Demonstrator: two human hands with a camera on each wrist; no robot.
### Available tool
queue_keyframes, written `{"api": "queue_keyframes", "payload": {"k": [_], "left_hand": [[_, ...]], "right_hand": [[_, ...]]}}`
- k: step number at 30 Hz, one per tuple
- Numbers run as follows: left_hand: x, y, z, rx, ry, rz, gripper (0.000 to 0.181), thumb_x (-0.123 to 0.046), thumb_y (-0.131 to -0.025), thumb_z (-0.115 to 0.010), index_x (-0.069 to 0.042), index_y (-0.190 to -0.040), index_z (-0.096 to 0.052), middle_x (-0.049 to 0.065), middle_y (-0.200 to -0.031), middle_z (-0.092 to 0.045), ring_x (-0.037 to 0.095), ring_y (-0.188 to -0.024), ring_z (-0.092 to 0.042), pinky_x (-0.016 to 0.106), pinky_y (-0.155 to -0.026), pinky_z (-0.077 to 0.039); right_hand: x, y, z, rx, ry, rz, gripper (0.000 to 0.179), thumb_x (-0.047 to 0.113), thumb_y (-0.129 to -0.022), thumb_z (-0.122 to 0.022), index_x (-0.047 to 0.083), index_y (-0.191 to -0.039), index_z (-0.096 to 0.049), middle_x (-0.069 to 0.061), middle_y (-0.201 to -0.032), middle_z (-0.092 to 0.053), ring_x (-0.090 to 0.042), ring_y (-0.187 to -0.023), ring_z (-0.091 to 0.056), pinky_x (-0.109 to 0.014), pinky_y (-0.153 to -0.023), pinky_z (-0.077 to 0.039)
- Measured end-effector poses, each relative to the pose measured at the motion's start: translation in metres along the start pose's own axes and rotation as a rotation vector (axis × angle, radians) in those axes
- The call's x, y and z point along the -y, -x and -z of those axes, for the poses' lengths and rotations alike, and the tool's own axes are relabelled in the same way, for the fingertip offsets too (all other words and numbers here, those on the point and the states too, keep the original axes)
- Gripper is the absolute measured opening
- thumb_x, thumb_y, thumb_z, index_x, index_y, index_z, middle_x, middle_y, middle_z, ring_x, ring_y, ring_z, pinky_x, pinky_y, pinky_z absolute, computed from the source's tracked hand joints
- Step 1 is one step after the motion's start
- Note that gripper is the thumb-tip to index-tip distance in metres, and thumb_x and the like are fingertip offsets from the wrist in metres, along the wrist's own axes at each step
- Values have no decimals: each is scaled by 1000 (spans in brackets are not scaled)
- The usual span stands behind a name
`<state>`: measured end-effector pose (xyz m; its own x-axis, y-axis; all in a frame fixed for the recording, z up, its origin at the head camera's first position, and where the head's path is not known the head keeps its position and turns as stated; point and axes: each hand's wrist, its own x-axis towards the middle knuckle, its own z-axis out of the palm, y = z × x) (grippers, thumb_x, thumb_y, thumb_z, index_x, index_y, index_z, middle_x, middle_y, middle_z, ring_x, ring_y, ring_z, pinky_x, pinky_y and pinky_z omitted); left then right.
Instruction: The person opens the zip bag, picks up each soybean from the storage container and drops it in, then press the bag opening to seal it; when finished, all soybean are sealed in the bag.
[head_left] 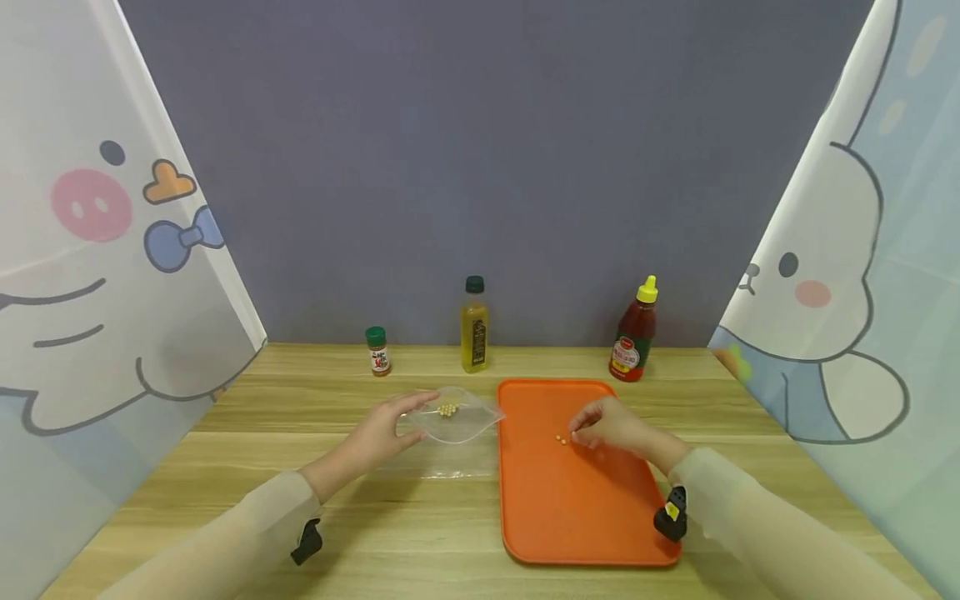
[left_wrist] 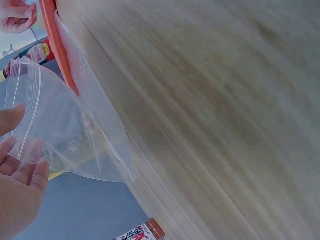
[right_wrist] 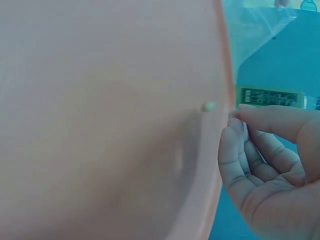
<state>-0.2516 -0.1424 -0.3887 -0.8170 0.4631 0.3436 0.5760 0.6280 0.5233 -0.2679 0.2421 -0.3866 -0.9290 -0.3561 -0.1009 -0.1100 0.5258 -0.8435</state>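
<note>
A clear zip bag [head_left: 461,429] lies on the table with its mouth spread wide and a cluster of small round yellowish beans [head_left: 447,410] inside. My left hand [head_left: 393,425] holds the bag's left side, thumb and fingers spread along the zip edge. In the left wrist view, the fingers show partly through the plastic. Over the orange tray [head_left: 577,517], my right hand [head_left: 611,427] has its thumb and forefinger brought together. Two loose beans [head_left: 561,439] lie right by those fingertips. I cannot tell whether a bean is between them.
Along the back of the table stand a small green-capped seasoning jar [head_left: 379,358], a bottle of yellow oil [head_left: 474,333] and a red sauce bottle [head_left: 632,342] with a yellow tip. The tray's raised left rim borders the bag. A grey wall [head_left: 480,150] rises behind.
</note>
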Motion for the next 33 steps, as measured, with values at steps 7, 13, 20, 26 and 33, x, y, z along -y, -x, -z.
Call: {"api": "queue_keyframes", "payload": {"k": [7, 13, 20, 26, 33], "left_hand": [[-1, -1, 0, 6, 6, 9, 65, -1, -80, -75, -11, -140, -51, 14, -137, -57, 34, -116, -59, 49, -97, -52], [-3, -2, 1, -4, -7, 11, 66, -1, -79, -76, -12, -140, -52, 13, -136, -58, 34, -115, -61, 50, -97, -52], [-4, -2, 0, -6, -17, 17, 66, -1, -79, -76, -12, -140, -52, 13, -135, -59, 33, -114, -61, 50, -97, -52], [-6, -3, 0, -2, 7, 22, 66, 1, -79, -75, -12, -140, -51, 13, -136, -58, 34, -115, -61, 50, -97, -52], [-5, -3, 0, -18, 10, 8, 66, 3, -78, -75, -9, -138, -53, 15, -134, -59, 35, -113, -62, 51, -96, -52]], "right_hand": [[18, -8, 1, -28, 11, 66, 25, 7, -87, -69, -11, -104, -66, -14, -97, -72, -12, -83, -66, -32, -75, -59], [36, -16, -10, -64, -17, 85, 24, 13, -87, -71, -4, -104, -69, -6, -94, -73, -16, -85, -66, -45, -83, -57], [55, -24, -26, -32, -68, 119, 19, 18, -87, -72, 6, -102, -71, -8, -99, -71, -30, -97, -65, -50, -89, -55], [73, -32, -41, -67, -55, 168, 19, 14, -86, -72, 2, -101, -71, -2, -89, -71, -11, -80, -63, -41, -80, -57], [88, -45, -61, -74, -8, 240, 15, 6, -84, -72, -2, -96, -73, -6, -82, -72, -13, -72, -64, -26, -66, -57]]}}
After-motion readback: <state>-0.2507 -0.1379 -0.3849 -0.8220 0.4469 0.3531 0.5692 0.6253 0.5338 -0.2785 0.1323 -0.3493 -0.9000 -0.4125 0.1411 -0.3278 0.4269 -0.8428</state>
